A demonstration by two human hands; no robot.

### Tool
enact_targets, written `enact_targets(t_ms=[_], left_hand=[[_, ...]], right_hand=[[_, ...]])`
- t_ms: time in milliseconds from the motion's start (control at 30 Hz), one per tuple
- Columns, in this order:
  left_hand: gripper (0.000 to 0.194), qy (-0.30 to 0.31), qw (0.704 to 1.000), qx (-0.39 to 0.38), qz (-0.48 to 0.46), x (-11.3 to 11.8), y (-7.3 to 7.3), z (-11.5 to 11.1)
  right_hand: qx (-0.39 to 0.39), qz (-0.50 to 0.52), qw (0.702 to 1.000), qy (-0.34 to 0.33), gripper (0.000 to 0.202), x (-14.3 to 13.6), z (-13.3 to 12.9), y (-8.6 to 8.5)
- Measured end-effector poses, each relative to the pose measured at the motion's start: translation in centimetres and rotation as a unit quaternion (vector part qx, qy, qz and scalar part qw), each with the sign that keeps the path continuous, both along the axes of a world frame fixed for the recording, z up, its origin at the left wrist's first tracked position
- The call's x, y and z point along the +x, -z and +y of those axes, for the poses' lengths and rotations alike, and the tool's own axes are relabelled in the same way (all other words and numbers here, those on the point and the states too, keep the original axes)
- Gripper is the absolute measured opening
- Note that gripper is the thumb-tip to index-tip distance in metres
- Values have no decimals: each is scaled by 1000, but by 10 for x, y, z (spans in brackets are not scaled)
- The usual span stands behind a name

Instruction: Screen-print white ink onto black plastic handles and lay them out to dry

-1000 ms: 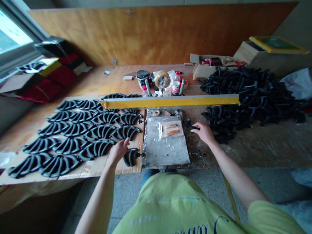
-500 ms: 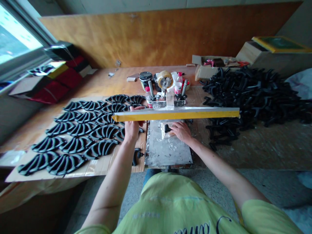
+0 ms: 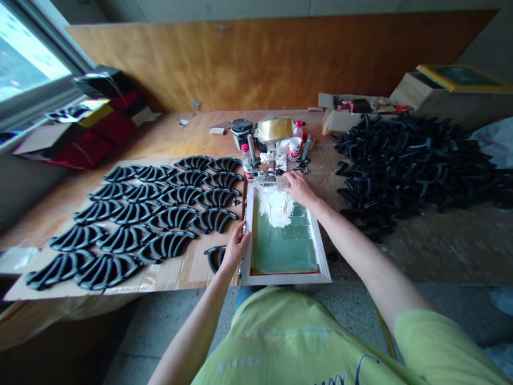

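Observation:
A screen printing frame [image 3: 326, 270] with a green mesh lies flat in front of me. White ink [image 3: 276, 206] is spread thickly over the far part of its mesh. My left hand [image 3: 238, 246] is at the frame's left side, fingers closed on the edge. At the far end of the mesh, my right hand [image 3: 298, 187] grips a small pale squeegee [image 3: 282, 183], just beyond the ink. Whatever lies under the frame is hidden.
Rows of curved black handles [image 3: 140, 214] lie on cardboard to the left. A big heap of black parts [image 3: 417, 166] covers the right side. Behind the frame are a clamp post [image 3: 251, 147], a tape roll [image 3: 276, 128], a dark tub [image 3: 241, 131] and red-capped bottles [image 3: 297, 131].
The frame has swung down from its raised position and covers the metal plate. My left hand came down towards me with it; my right hand moved from the black part to the squeegee.

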State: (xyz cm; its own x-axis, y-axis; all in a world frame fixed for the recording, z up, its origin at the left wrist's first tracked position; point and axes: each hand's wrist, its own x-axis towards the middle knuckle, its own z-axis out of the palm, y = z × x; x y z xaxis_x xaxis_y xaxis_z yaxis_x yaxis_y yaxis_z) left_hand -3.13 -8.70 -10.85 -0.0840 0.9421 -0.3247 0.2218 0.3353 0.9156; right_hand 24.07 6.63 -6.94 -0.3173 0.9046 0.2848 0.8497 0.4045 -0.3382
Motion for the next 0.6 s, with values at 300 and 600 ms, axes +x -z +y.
enact_targets(t_ms=[300, 600], left_hand=[[70, -9, 999, -31, -8, -4, 9, -1], [72, -26, 999, -35, -32, -1, 1, -1]], right_hand=[[-39, -107, 983, -144, 16, -22, -70, 10], [-14, -69, 990, -123, 10, -21, -81, 5]])
